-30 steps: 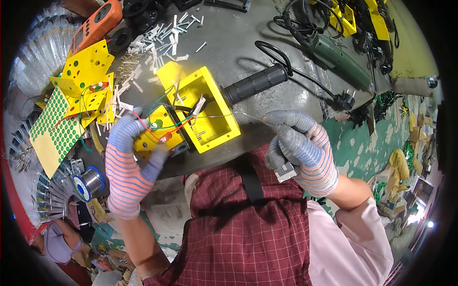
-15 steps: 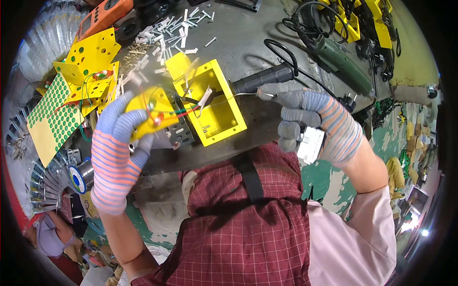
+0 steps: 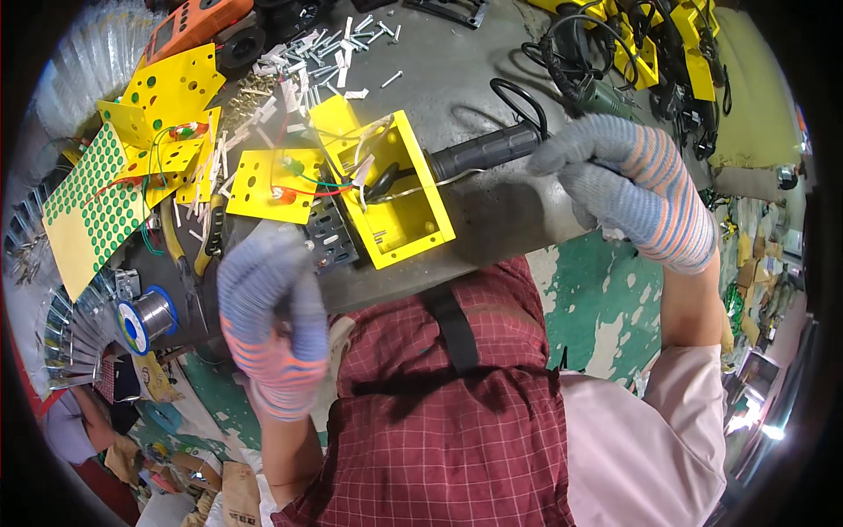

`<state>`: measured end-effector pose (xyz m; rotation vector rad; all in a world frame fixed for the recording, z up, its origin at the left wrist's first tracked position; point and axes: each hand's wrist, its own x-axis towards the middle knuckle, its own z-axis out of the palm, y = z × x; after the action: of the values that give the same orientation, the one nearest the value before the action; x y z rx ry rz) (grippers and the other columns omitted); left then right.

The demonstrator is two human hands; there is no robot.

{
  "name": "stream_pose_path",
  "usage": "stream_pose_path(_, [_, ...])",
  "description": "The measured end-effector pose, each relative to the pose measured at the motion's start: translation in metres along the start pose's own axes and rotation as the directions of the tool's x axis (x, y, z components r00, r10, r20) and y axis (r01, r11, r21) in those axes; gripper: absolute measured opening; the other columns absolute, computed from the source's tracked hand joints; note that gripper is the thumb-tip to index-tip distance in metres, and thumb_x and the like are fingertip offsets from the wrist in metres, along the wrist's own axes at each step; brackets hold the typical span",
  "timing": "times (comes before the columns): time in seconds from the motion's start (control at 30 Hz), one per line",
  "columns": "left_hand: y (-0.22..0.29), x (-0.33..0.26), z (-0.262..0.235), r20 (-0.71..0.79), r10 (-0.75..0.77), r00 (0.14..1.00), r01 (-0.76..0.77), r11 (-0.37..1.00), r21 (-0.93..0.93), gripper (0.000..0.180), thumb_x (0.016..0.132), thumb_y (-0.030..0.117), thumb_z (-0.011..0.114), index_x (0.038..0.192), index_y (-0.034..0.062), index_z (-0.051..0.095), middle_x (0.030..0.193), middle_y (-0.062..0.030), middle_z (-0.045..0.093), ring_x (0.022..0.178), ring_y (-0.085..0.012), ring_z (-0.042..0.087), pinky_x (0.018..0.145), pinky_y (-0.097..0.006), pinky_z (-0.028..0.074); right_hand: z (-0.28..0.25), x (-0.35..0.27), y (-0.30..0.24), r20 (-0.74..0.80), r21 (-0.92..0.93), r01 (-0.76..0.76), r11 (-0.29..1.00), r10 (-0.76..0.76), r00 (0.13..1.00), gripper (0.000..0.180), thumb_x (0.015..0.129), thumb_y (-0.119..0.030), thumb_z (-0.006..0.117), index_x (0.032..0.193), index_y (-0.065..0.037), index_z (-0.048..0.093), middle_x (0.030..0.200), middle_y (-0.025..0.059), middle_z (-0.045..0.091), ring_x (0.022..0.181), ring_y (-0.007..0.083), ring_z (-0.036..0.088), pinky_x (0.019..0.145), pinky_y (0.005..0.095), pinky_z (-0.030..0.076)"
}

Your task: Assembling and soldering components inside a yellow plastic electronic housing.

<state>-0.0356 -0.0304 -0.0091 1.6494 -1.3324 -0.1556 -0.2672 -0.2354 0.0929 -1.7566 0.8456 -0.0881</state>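
**Gloved hands at a cluttered workbench, yellow box in the middle**

Seen from above: a grey workbench (image 3: pixel 492 79) strewn with parts. Near the front edge, an open yellow box (image 3: pixel 399 206) with red, green and white wires trailing out to a flat yellow plate (image 3: pixel 263 180) just beside it on the left. Right hand (image 3: pixel 628 180) in a striped knit glove, curled near the end of a black-handled tool (image 3: pixel 487 149) whose tip reaches into the box; fingers bent over, though whether actually clasping the handle cannot be told. Left hand (image 3: pixel 272 321) (same kind of glove) hanging below the bench edge, fingers loosely curled, nothing visibly held, apart from the box. Further left: pliers (image 3: pixel 189 255) with yellow grips, a spool of solder (image 3: pixel 145 314), a green-dotted yellow sheet (image 3: pixel 88 211). Loose screws (image 3: pixel 329 39) scattered at the far side.
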Motion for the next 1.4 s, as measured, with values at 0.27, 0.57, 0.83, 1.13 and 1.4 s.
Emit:
stream_pose_path(0.27, [0.034, 0.011, 0.023, 0.051, 0.226, 0.973, -0.231, 0.964, 0.129, 0.031, 0.078, 0.013, 0.076, 0.109, 0.0102, 0.07, 0.104, -0.0106, 0.065, 0.093, -0.0298, 0.06, 0.083, -0.042, 0.048, -0.005, -0.038, 0.043, -0.024, 0.345, 0.077, 0.935, -0.074, 0.997, 0.021, 0.09, -0.013, 0.061, 0.105, 0.0, 0.069, 0.069, 0.0006, 0.059, 0.05, 0.0048, 0.049, 0.044, 0.0184, 0.034])
stream_pose_path(0.57, [0.029, 0.015, -0.008, 0.489, 0.123, 0.864, -0.223, 0.963, 0.15, 0.022, 0.078, 0.014, 0.073, 0.1, 0.0113, 0.074, 0.078, -0.0058, 0.058, 0.075, -0.0273, 0.053, 0.071, -0.04, 0.043, 0.018, -0.048, 0.045, 0.208, -0.136, 0.335, 0.932, -0.304, 0.93, 0.024, 0.091, -0.015, 0.062, 0.113, -0.007, 0.07, 0.084, 0.0094, 0.07, 0.07, 0.0182, 0.066, 0.063, 0.0315, 0.051])
stream_pose_path(0.83, [0.023, 0.013, -0.017, 0.273, 0.017, 0.962, -0.079, 0.973, 0.218, 0.019, 0.078, 0.015, 0.075, 0.095, 0.0119, 0.068, 0.091, -0.0078, 0.065, 0.082, -0.0292, 0.06, 0.078, -0.04, 0.046, 0.019, -0.054, 0.055, -0.034, 0.267, 0.172, 0.948, -0.169, 0.985, 0.021, 0.095, -0.017, 0.06, 0.11, -0.005, 0.07, 0.072, 0.0033, 0.064, 0.057, 0.0105, 0.059, 0.051, 0.023, 0.042])
stream_pose_path(1.13, [-0.029, -0.004, -0.019, 0.258, 0.024, 0.966, -0.137, 0.891, 0.432, 0.056, 0.07, 0.049, 0.082, 0.099, 0.0103, 0.054, 0.131, -0.0188, 0.054, 0.117, -0.0392, 0.052, 0.097, -0.049, 0.042, 0.013, -0.042, 0.019, -0.131, 0.274, -0.244, 0.93, 0.287, 0.949, 0.018, 0.093, -0.012, 0.059, 0.105, -0.003, 0.071, 0.072, 0.0004, 0.064, 0.056, 0.0042, 0.056, 0.049, 0.019, 0.043])
stream_pose_path(1.4, [-0.039, -0.012, -0.009, 0.132, 0.025, 0.991, -0.078, 0.907, 0.414, 0.057, 0.069, 0.049, 0.083, 0.099, 0.0105, 0.054, 0.123, -0.0166, 0.056, 0.114, -0.0389, 0.052, 0.098, -0.05, 0.042, 0.019, -0.016, 0.008, -0.126, 0.032, -0.091, 0.995, 0.095, 0.988, 0.021, 0.092, -0.016, 0.059, 0.102, -0.002, 0.07, 0.067, 0.0008, 0.061, 0.053, 0.0045, 0.054, 0.048, 0.0209, 0.041])
